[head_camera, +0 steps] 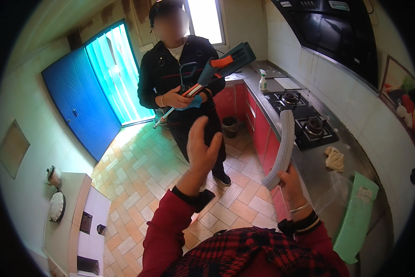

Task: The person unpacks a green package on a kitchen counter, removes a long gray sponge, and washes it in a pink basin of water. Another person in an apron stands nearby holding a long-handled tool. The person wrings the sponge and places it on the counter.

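Observation:
My right hand (291, 185) grips the lower end of a curved, ribbed pale-grey strip (284, 149), which looks like a bundle of flat slats, held upright beside the counter's front edge. My left hand (204, 149) is raised in front of me, fingers apart, holding nothing. Facing me stands a person (183, 76) in dark work clothes, who holds a flat-headed mop (207, 74) with a metal pole and grey-and-orange head. One hand of that person wears a blue glove (191, 104). Beside my right arm, a green plastic package (356, 218) lies on the counter.
Along the right runs a metal counter (332, 187) with a gas hob (306, 119), a crumpled cloth (335, 159) and a spray bottle (262, 80). A range hood (332, 38) hangs above. A bucket (230, 126) stands by the red cabinets. A blue door (81, 109) stands open at left.

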Tool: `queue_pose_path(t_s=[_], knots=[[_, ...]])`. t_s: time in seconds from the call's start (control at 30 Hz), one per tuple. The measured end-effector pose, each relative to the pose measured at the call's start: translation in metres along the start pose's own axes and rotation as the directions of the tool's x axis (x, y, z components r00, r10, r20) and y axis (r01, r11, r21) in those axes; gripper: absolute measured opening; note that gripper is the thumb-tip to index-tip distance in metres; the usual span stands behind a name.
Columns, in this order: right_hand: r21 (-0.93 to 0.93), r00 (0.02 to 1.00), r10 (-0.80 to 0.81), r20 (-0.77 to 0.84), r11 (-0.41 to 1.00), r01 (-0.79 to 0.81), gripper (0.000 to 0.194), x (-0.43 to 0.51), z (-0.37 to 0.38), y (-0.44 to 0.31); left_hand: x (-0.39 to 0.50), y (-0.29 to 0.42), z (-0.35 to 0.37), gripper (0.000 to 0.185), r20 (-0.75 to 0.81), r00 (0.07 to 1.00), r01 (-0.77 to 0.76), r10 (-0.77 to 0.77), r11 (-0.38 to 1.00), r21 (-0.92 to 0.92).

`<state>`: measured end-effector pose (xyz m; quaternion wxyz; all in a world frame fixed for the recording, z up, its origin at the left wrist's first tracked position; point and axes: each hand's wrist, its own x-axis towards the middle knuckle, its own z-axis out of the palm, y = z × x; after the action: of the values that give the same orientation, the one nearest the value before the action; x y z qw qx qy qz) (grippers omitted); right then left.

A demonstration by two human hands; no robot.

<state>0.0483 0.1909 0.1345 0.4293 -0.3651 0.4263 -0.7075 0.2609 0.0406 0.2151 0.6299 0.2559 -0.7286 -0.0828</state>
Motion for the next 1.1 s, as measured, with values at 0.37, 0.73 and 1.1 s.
queue_pose_path(t_s=[0.37,0.73,1.1], knots=[[-0.055,0.960,-0.276,0.041,0.959,0.278,0.058,0.025,-0.004,-0.046,0.058,-0.008,-0.003,0.052,0.059,0.998,-0.030,0.022,0.990,0.136],[0.406,0.920,-0.121,0.373,0.913,-0.045,0.048,0.054,-0.008,-0.064,0.044,0.013,0.007,0.052,0.157,0.970,0.194,-0.186,0.980,-0.040],[-0.267,0.871,-0.378,0.314,0.846,0.463,0.057,0.046,-0.006,-0.052,0.024,0.050,0.008,0.046,0.373,0.912,0.327,-0.168,0.847,-0.418]])
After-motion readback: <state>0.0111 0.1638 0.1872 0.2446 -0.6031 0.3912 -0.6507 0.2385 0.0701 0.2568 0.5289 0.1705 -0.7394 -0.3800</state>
